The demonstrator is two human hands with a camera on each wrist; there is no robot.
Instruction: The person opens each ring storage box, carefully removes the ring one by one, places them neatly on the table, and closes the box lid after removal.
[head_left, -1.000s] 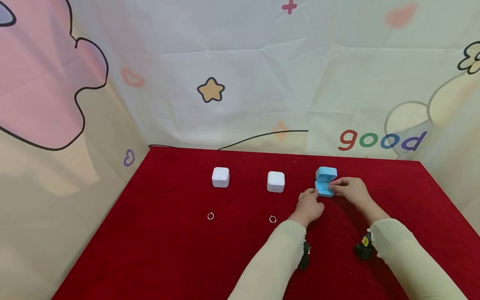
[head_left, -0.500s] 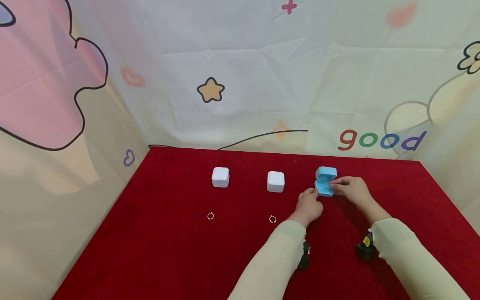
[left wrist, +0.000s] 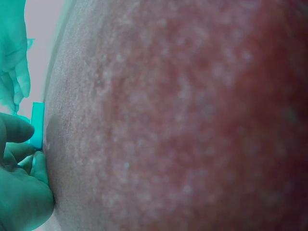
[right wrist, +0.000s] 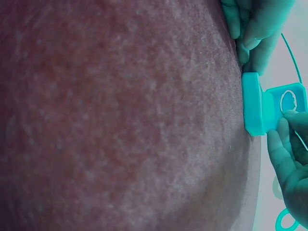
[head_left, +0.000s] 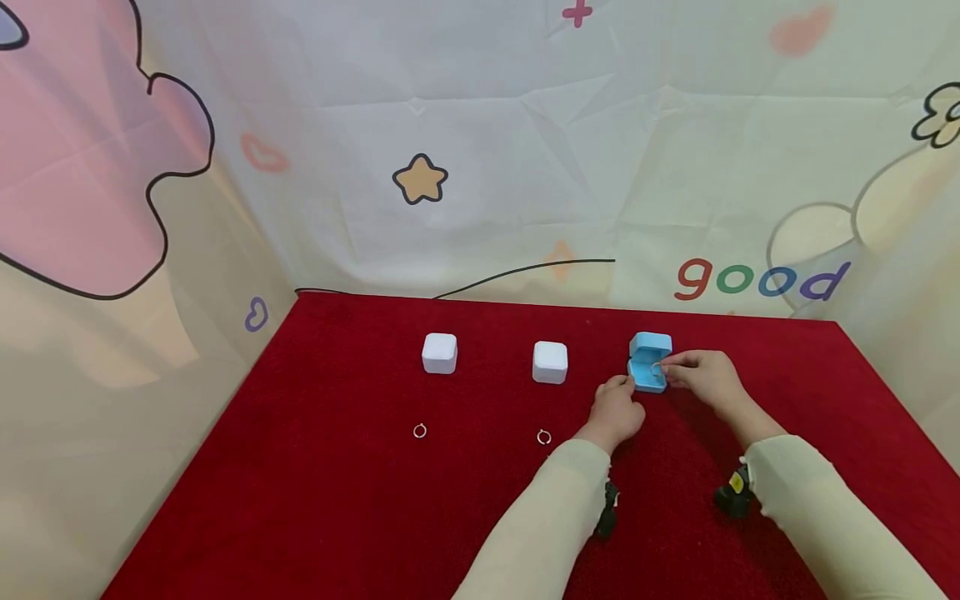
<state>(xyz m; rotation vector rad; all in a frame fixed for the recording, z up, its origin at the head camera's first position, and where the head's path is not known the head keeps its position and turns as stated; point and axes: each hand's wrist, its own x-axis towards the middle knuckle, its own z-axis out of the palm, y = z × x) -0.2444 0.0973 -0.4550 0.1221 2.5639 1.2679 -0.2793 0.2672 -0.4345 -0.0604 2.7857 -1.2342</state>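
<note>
A light blue ring box [head_left: 649, 343] stands with its lid raised at the back right of the red table. My right hand [head_left: 708, 377] pinches a ring [right wrist: 282, 102] between thumb and fingers, in front of the box's interior in the right wrist view. My left hand [head_left: 617, 412] touches the left front corner of the box with its fingertips. Its thumb stands apart from the box in the head view. The left wrist view shows the left hand's lower fingers [left wrist: 41, 166] down by the cloth, next to the box's base.
Two closed white ring boxes [head_left: 439, 354] stand in a row to the left of the blue one. Nearer the front lie two more rings, a left ring [head_left: 415, 431] and a middle ring [head_left: 539, 439]. A printed curtain [head_left: 480, 217] hangs behind the red tablecloth [head_left: 315, 483].
The right hand's fingertips and the ring have shifted slightly up and to the right within the box opening. The left hand keeps its place at the corner.
</note>
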